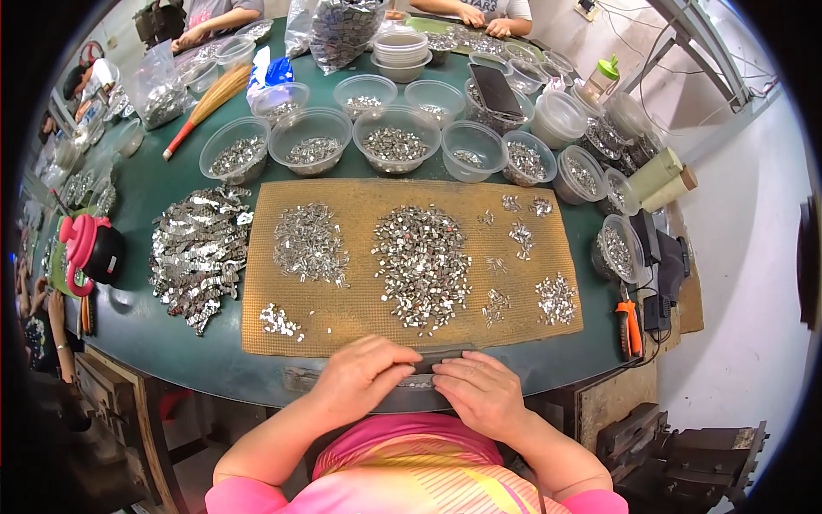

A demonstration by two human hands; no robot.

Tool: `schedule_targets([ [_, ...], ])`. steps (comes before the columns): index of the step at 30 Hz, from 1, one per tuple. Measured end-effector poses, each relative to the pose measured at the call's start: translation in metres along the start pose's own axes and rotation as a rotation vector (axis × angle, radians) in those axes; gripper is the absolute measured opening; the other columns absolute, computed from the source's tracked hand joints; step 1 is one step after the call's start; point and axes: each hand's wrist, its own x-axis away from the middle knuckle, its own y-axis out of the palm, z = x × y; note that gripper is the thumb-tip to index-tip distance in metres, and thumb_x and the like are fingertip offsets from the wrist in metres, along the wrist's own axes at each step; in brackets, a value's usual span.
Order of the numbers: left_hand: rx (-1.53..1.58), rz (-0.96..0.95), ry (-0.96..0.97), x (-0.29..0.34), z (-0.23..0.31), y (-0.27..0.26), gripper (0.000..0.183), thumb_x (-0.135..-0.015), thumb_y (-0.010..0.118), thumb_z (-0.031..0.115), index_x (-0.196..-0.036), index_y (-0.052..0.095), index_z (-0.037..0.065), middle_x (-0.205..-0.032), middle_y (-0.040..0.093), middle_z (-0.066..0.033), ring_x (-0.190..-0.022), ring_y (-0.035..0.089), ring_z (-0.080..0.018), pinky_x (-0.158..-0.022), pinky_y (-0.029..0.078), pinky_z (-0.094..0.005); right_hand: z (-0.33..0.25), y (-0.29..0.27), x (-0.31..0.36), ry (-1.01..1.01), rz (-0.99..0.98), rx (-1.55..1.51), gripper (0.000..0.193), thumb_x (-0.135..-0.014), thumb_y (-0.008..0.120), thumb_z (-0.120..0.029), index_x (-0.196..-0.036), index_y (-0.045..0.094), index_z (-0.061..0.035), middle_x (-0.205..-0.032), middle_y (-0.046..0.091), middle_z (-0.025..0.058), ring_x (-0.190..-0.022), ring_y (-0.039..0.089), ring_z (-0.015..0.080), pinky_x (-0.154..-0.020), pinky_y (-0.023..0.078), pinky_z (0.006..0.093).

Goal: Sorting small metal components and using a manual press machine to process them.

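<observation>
At the table's front edge, my left hand (363, 370) and my right hand (481, 391) come close together over a dark narrow bar (435, 359). The fingers of my left hand are bent, thumb and fingertips at the bar's left part. My right fingers lie pressed together along its right part. Under the hands runs a long flat metal strip (301, 378), with a row of small shiny pieces along it. Just beyond, a tan textured mat (360, 330) bears a large middle heap of small metal pieces (424, 265), a left heap of thin pieces (310, 244) and several smaller piles.
Clear plastic bowls (312, 141) of metal parts line the mat's far side. Left lie a pile of metal strips (199, 253) and a pink-and-black container (90, 250). Orange-handled pliers (630, 327) lie right; a phone (495, 91) rests on a bowl. Other people work across the table.
</observation>
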Motion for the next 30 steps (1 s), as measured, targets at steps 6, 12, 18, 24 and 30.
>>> schedule_targets([
  [6, 0.108, -0.006, 0.04, 0.002, 0.006, 0.022, 0.027, -0.09, 0.075, 0.005, -0.116, 0.068, 0.007, -0.097, 0.073, -0.0096, -0.087, 0.071, -0.0266, -0.076, 0.055, -0.0373, 0.005, -0.005, -0.006, 0.162, 0.029, -0.218, 0.014, -0.088, 0.075, -0.009, -0.101, 0.074, -0.0074, -0.104, 0.076, 0.0081, -0.093, 0.073, 0.0278, -0.087, 0.057, 0.0409],
  [12, 0.067, 0.061, 0.072, 0.003, 0.006, 0.029, 0.031, -0.087, 0.077, 0.005, -0.116, 0.066, 0.006, -0.097, 0.073, -0.0099, -0.084, 0.071, -0.0261, -0.073, 0.056, -0.0368, 0.002, 0.0, -0.012, 0.143, 0.095, -0.286, 0.015, -0.086, 0.076, -0.005, -0.1, 0.07, -0.0033, -0.099, 0.074, 0.0109, -0.091, 0.072, 0.0294, -0.086, 0.056, 0.041],
  [18, -0.041, 0.101, 0.188, 0.007, -0.001, 0.035, 0.035, -0.087, 0.077, 0.005, -0.119, 0.064, 0.005, -0.095, 0.07, -0.0102, -0.083, 0.068, -0.0281, -0.072, 0.055, -0.039, 0.003, 0.003, -0.013, 0.04, 0.084, -0.216, 0.018, -0.084, 0.076, -0.005, -0.1, 0.068, -0.0019, -0.1, 0.073, 0.012, -0.093, 0.072, 0.0303, -0.088, 0.057, 0.0427],
  [24, -0.106, 0.114, 0.263, 0.01, 0.0, 0.03, 0.042, -0.082, 0.08, 0.002, -0.122, 0.064, 0.004, -0.098, 0.072, -0.0107, -0.088, 0.069, -0.0303, -0.075, 0.056, -0.0387, 0.0, 0.003, -0.014, 0.084, 0.028, -0.194, 0.021, -0.084, 0.074, -0.005, -0.102, 0.064, -0.0028, -0.104, 0.071, 0.0123, -0.099, 0.071, 0.032, -0.09, 0.057, 0.0436],
  [30, -0.12, 0.131, 0.203, 0.023, -0.006, 0.012, 0.047, -0.083, 0.079, 0.002, -0.127, 0.063, 0.005, -0.106, 0.071, -0.013, -0.096, 0.068, -0.032, -0.084, 0.055, -0.0419, -0.001, 0.003, -0.013, 0.036, -0.081, -0.185, 0.019, -0.084, 0.074, -0.005, -0.1, 0.062, -0.0042, -0.107, 0.069, 0.0127, -0.108, 0.068, 0.0322, -0.097, 0.054, 0.0442],
])
